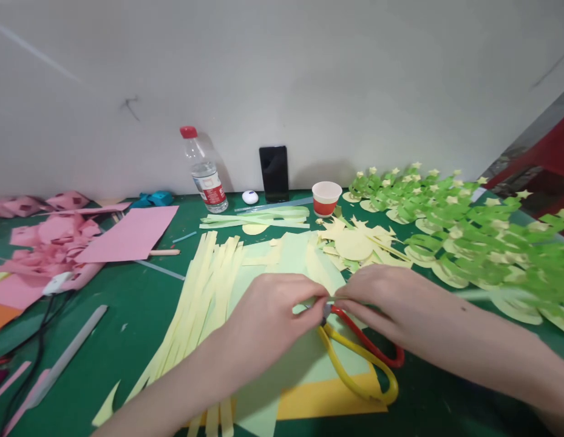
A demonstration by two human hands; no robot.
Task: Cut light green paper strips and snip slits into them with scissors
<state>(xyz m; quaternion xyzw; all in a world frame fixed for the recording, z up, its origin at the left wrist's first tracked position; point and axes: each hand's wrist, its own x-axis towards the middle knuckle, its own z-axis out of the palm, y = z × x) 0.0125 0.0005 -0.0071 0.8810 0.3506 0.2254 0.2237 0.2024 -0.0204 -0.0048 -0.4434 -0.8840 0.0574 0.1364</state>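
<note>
Near the centre, my left hand (282,303) and my right hand (382,297) meet with thumbs and fingertips pinched on a thin pale green paper strip (477,295). The strip runs out past my right hand, over the wrist. Beneath my fingers lie scissors (354,358) with one red and one yellow handle, their blades mostly hidden by my left hand. Pale green paper sheets (304,364) and an orange-yellow sheet (331,400) are under the scissors. Long pale yellow strips (195,303) lie to the left of my left hand.
Behind stand a water bottle (207,176), a black phone (274,174) and a paper cup (326,197). Yellow star cutouts (359,240) lie behind my hands. Green spiral paper pieces with stars (491,243) fill the right side. Pink paper (131,233) and a cable (40,340) are left.
</note>
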